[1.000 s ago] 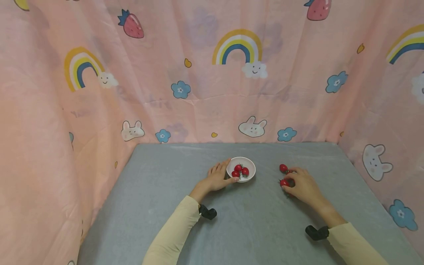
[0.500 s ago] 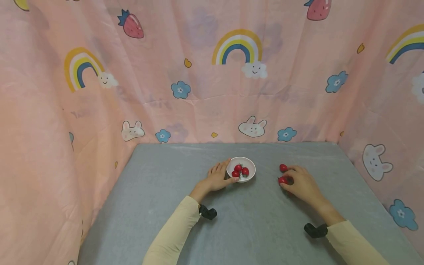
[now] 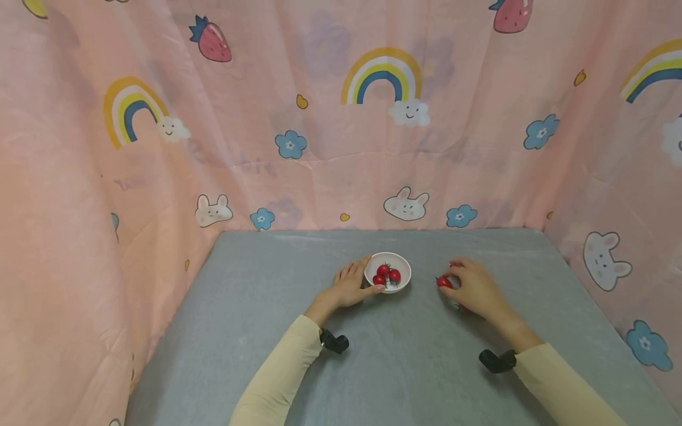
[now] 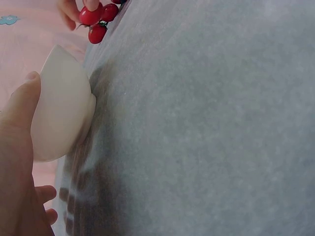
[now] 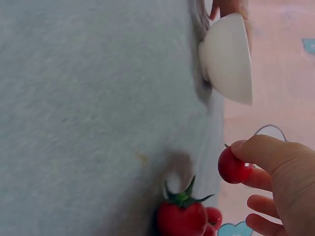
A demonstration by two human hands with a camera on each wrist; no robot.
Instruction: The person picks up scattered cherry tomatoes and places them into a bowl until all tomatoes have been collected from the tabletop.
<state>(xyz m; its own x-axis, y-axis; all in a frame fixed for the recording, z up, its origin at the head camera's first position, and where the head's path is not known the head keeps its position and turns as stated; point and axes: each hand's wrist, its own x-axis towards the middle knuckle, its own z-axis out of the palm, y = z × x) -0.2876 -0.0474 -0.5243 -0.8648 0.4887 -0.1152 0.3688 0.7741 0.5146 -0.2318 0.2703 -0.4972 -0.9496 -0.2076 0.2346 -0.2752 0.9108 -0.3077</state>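
Note:
My left hand holds the left side of a small white bowl, with its thumb over the near rim. Three red cherry tomatoes lie inside. To the bowl's right, my right hand pinches another cherry tomato between thumb and fingers, lifted off the table. In the right wrist view, a cherry tomato with a green calyx lies on the table below that hand, with more red behind it. From the left wrist side, the bowl hides its contents, and loose tomatoes show beyond.
A grey cloth-covered table spreads under both hands. Behind it and at both sides hangs a pink printed curtain. Each wrist carries a black camera mount.
My right hand has moved left and slightly away from me, lifting the pinched cherry tomato toward the bowl. It now covers most of the far loose tomato. My left hand and the bowl stay put.

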